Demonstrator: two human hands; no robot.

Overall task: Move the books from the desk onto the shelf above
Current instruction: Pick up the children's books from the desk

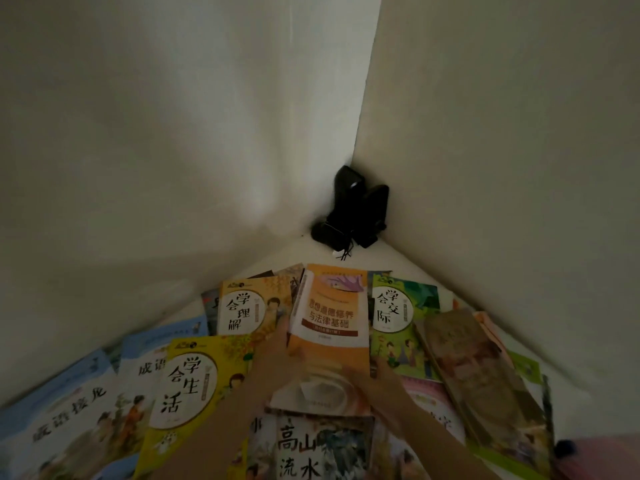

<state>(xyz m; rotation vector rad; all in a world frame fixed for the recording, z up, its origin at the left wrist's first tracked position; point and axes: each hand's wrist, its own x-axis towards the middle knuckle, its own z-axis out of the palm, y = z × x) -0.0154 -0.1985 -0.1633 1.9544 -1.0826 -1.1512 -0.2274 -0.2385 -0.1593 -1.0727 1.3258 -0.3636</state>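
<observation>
Several books lie spread over the white desk (429, 271) in a corner. An orange and white book (332, 320) lies in the middle of them. My left hand (280, 355) grips its left edge. My right hand (374, 379) holds its lower right corner, fingers over the cover. Around it lie a yellow book (194, 386), a second yellow book (249, 306) behind it, a green book (398, 313), a brown book (474, 372) and a landscape-cover book (311, 448) near me. The shelf above is out of view.
Two black speakers (356, 209) with a cable stand in the desk's back corner between two pale walls. Blue books (69, 420) fill the left side. A pink object (602, 455) shows at the lower right edge.
</observation>
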